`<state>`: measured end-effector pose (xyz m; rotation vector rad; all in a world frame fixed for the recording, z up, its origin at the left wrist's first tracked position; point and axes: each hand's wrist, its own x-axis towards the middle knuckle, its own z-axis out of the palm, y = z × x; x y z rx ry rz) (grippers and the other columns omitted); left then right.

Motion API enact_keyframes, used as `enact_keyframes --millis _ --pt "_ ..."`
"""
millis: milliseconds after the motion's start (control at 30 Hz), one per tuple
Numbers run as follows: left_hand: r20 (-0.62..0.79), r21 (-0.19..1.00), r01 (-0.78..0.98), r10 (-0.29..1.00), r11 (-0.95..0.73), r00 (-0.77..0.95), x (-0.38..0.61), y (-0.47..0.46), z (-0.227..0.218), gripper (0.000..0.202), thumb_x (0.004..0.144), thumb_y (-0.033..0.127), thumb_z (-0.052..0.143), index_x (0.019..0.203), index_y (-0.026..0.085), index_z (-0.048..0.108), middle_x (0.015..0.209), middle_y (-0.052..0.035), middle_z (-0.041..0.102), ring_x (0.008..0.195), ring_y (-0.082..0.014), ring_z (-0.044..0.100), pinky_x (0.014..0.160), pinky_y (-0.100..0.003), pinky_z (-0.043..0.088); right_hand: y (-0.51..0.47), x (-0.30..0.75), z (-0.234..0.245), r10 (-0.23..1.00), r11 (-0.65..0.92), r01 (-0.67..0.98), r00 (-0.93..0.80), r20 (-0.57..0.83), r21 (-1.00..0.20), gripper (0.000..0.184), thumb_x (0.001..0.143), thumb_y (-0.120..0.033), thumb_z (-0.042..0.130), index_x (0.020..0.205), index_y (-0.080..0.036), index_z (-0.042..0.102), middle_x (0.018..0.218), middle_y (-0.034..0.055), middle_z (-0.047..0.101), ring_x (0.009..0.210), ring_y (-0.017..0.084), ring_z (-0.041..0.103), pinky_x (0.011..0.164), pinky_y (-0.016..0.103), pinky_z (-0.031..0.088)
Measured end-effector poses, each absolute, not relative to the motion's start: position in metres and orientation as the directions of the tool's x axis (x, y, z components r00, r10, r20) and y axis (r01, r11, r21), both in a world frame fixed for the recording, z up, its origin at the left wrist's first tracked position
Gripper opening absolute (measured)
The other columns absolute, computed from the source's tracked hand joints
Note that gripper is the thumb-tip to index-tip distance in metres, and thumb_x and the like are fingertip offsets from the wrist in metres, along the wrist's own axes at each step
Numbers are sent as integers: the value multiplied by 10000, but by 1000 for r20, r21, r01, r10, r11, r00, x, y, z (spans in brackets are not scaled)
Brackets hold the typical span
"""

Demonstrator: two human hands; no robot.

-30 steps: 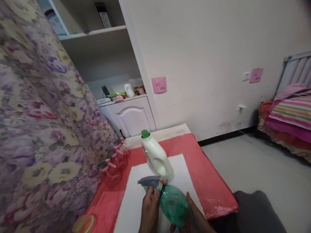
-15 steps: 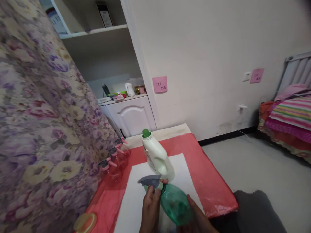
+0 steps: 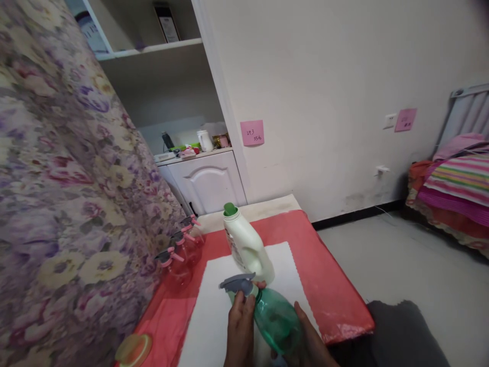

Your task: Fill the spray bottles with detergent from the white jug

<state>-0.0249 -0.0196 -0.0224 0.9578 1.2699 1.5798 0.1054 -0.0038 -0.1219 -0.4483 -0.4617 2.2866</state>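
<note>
A translucent green spray bottle (image 3: 277, 316) is held tilted between my two hands, its grey trigger head (image 3: 237, 283) pointing left. My left hand (image 3: 241, 321) is closed around the collar just below the trigger. Around the lower body of the bottle, on its right side, my right hand (image 3: 307, 331) is wrapped; part of it is hidden by the bottle. Just beyond stands a pale green detergent jug (image 3: 246, 242) with a green spout in its open neck, upright on a white mat (image 3: 214, 300).
Several clear spray bottles with pink collars (image 3: 179, 270) line the left side of the red-covered table (image 3: 328, 280). A round yellowish lid or jar (image 3: 133, 350) lies at the near left. A floral curtain (image 3: 76, 204) hangs along the left; a wall rises behind.
The spray bottle and both hands have shifted very slightly to the right. My hold on it looks the same, and the jug has not moved.
</note>
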Motion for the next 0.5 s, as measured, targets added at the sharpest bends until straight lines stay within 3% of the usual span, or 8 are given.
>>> enact_keyframes --millis 167,367,500 --pt "27 989 -129 949 -71 -315 -23 -19 -17 490 793 554 661 1087 166 705 1106 -115 734 1034 -305 655 880 -377 505 -6 107 -116 679 -717 -570 -700 -220 -401 790 841 -791 377 1076 -102 685 584 56 711 389 137 561 391 218 411" --pt "84 992 -56 920 -114 -382 -27 -17 -19 509 786 553 671 1113 164 695 1162 -109 721 1145 -296 610 951 -353 472 -5 105 -133 748 -635 -653 -654 -115 -413 650 794 -653 635 1266 -209 588 828 58 770 432 114 579 415 207 416" --pt "40 995 -69 919 -73 -393 -24 -18 -22 510 773 540 688 1114 160 698 1203 -120 707 1168 -323 601 937 -375 486 -5 105 -134 697 -678 -573 -700 -156 -460 806 793 -800 463 1245 -151 621 678 79 743 432 154 589 400 220 394"
